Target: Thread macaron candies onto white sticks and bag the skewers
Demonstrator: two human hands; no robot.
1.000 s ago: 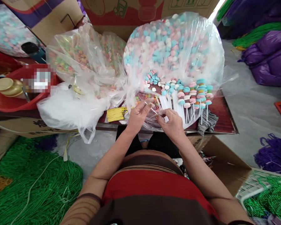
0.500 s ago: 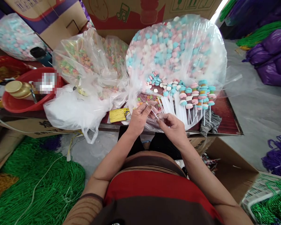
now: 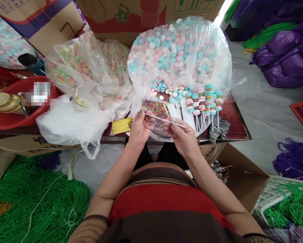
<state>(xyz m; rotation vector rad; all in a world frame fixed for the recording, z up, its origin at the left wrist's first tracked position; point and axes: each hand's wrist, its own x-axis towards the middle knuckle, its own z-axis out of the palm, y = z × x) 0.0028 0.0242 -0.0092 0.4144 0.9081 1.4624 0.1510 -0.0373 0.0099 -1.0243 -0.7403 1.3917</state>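
A thin white stick (image 3: 158, 117) stretches between my hands, tilted down to the right. My left hand (image 3: 140, 127) pinches its left end, and whether a small piece is also there is hidden by the fingers. My right hand (image 3: 181, 135) grips the stick near its right end with thumb and fingers. Behind them lie small colourful rings (image 3: 157, 108) on plastic. A bundle of white sticks (image 3: 188, 116) rests just past my right hand. Finished-looking skewers of pink, blue and white round pieces (image 3: 201, 99) lie to its right.
A large clear bag of pastel pieces (image 3: 176, 50) stands behind. Bags of coloured rings (image 3: 72, 67), a white plastic bag (image 3: 72, 118) and yellow ties (image 3: 121, 126) are left. A striped glove (image 3: 219, 129) lies at the right. An open carton (image 3: 244, 172) stands below the table.
My hands have moved apart along the stick, and it now lies flatter with more of it showing. My right hand has turned. The whole view has shifted slightly right.
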